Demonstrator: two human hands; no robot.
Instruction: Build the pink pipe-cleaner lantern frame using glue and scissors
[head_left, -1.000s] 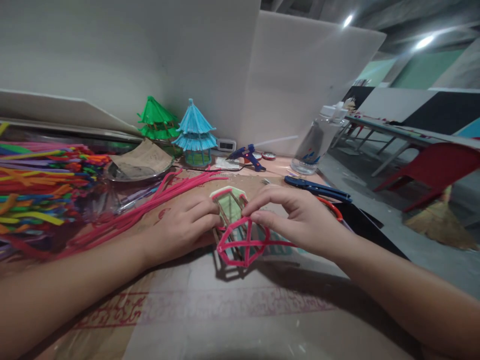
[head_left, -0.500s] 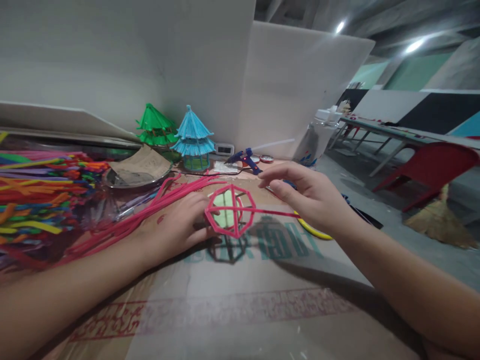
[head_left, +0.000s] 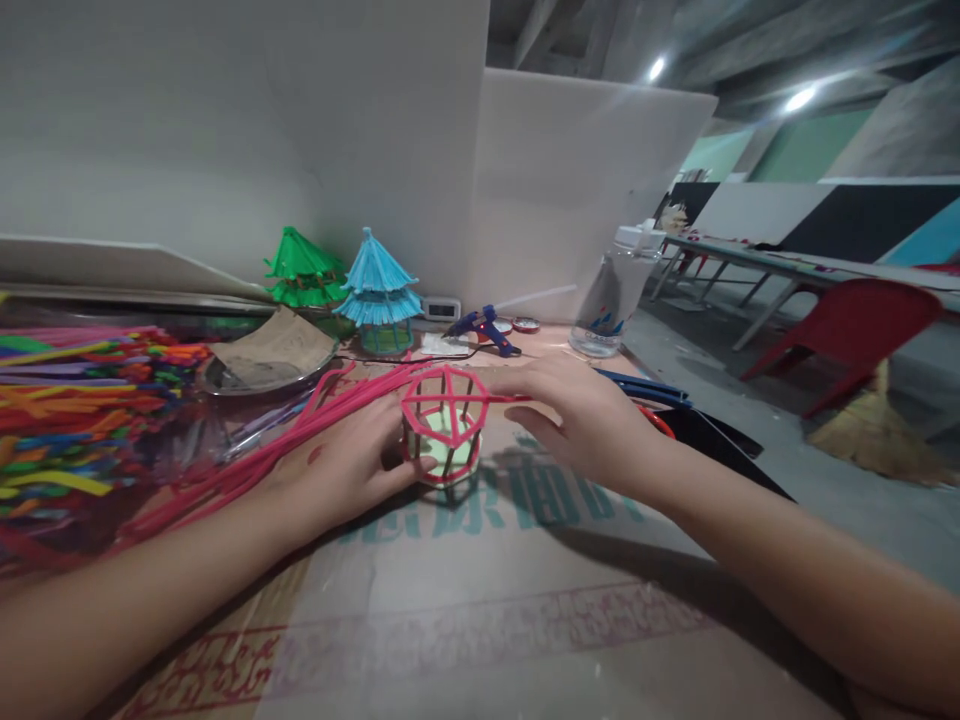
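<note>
A small pink octagonal frame (head_left: 451, 436) with dark posts and a pale green base stands on the cardboard. My left hand (head_left: 356, 450) is closed on its left side, the thumb at the lower edge. From the top's right corner a pink strip runs out to my right hand (head_left: 574, 415), whose thumb and forefinger are apart, curved over the strip; whether they touch it is unclear. Long pink pipe cleaners (head_left: 300, 440) lie beside and behind my left hand.
Colourful pipe cleaners (head_left: 67, 400) fill the left side. Behind are a metal dish (head_left: 270, 375), green (head_left: 304, 268) and blue (head_left: 380, 282) model pavilions, a glue gun (head_left: 486, 328) and a clear bottle (head_left: 609, 300). Blue-handled tools (head_left: 645, 388) lie right.
The pink frame has gone from tilted towards me to upright, its base now down on the cardboard. My right hand has moved left and lower, nearer the frame. The view has shifted slightly.
</note>
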